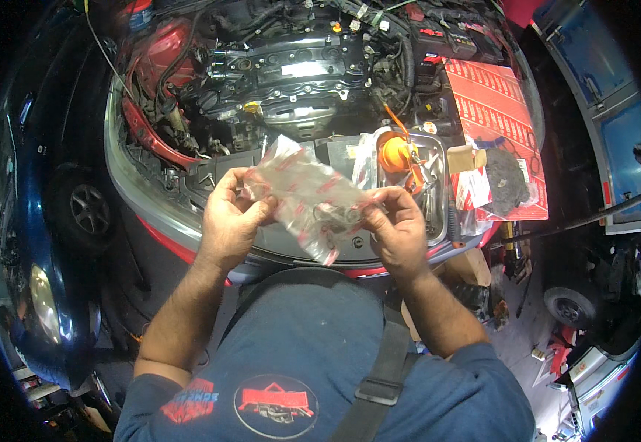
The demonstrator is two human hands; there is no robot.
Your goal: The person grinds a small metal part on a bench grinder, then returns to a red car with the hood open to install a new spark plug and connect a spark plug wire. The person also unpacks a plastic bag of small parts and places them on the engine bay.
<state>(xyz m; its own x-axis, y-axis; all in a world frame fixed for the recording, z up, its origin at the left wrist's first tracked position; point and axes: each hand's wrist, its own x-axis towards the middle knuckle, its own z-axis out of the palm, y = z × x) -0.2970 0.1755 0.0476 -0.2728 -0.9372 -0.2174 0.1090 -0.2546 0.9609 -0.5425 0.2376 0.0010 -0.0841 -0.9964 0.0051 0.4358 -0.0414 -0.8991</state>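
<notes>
A clear plastic bag (pixel 307 193) with red print is stretched between my two hands, above the front edge of a car's open engine bay. My left hand (pixel 233 221) pinches its left side between thumb and fingers. At its right end, my right hand (pixel 398 228) grips the plastic the same way. Small ring-like shapes seem to show through the bag near my right hand, too unclear to name. Beyond the bag lies the engine (pixel 298 70) with its black top cover.
Right of my hands a metal tray (pixel 438 221) holds an orange item (pixel 395 155) and tools. Beside it lies a red-and-white printed sheet (pixel 490 96) with a dark rag (pixel 507 180) on it. A dark blue car (pixel 55 191) stands at left, blue cabinets (pixel 622 147) at right.
</notes>
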